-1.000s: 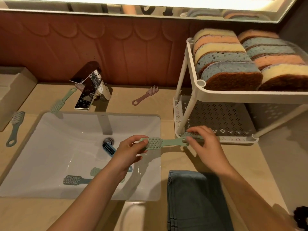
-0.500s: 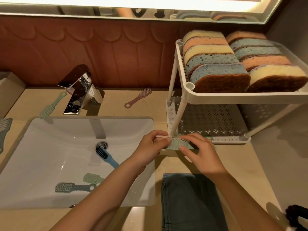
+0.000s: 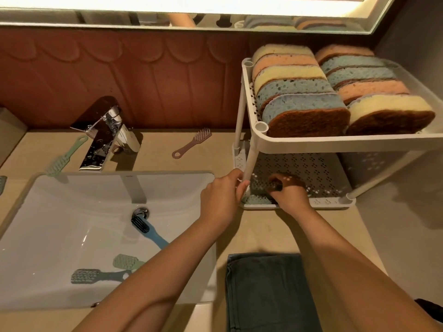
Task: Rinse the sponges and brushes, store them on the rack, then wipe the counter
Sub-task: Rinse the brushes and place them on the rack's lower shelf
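Note:
A white two-tier rack [image 3: 330, 202] stands on the counter to the right of the sink. My right hand [image 3: 288, 191] reaches into its lower shelf and holds a pale green brush [image 3: 255, 200], whose bristled head lies at the shelf's front left corner. My left hand [image 3: 221, 195] is curled against the rack's front left leg. Several sponges [image 3: 304, 109] stand in rows on the upper shelf. In the white sink [image 3: 60, 207] lie a blue brush [image 3: 148, 230] and two green brushes [image 3: 86, 275] [image 3: 125, 261].
A pink brush [image 3: 191, 143] lies on the counter behind the sink, and a green brush [image 3: 64, 156] lies left of the chrome faucet [image 3: 107, 133]. Another brush [image 3: 2, 184] shows at the left edge. A folded dark cloth [image 3: 268, 291] lies on the counter in front of the rack.
Both hands carried the green brush right, from over the sink's edge into the rack's lower shelf. My left hand let go of the brush head and now sits at the rack leg.

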### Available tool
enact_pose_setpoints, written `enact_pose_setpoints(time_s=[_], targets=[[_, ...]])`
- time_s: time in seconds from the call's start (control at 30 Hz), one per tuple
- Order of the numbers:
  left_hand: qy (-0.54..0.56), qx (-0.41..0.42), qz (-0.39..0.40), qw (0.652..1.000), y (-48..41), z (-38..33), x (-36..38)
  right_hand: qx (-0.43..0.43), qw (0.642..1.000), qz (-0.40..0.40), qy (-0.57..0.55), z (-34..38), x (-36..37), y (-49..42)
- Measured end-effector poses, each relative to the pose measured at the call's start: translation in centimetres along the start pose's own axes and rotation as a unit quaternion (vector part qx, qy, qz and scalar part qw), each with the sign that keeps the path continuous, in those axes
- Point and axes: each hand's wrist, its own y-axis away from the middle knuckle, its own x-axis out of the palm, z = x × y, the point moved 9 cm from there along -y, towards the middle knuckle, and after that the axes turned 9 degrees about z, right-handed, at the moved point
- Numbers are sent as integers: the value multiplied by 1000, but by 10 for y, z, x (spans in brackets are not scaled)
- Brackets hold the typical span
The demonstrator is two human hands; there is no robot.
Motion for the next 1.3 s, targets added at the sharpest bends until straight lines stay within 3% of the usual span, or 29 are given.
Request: enact_pose_setpoints(time_s=[0.37, 0.5, 0.63, 0.7, 0.83, 0.97, 1.17, 1.3], targets=[[10, 19, -14, 1000, -2, 1, 2, -19, 996, 83, -22, -4, 33, -30], [63, 14, 3, 998, -2, 5, 5, -33, 995, 90, -25, -4, 32, -22], [173, -4, 110, 979, -3, 11, 11, -49, 998, 48, -8, 3, 18, -5], [166, -18, 173, 971, 1, 22, 16, -50, 998, 33, -18, 11, 12, 8], [136, -31, 269, 953, 20, 59, 20, -70, 997, 22, 9, 34, 14, 37], [117, -76, 333, 933, 49, 109, 20, -110, 991, 70, 33, 61, 35, 64], [95, -161, 349, 918, 97, 208, 10, -147, 977, 146, 55, 112, 94, 85], [77, -233, 330, 912, 128, 284, -2, -203, 965, 149, 76, 147, 149, 90]])
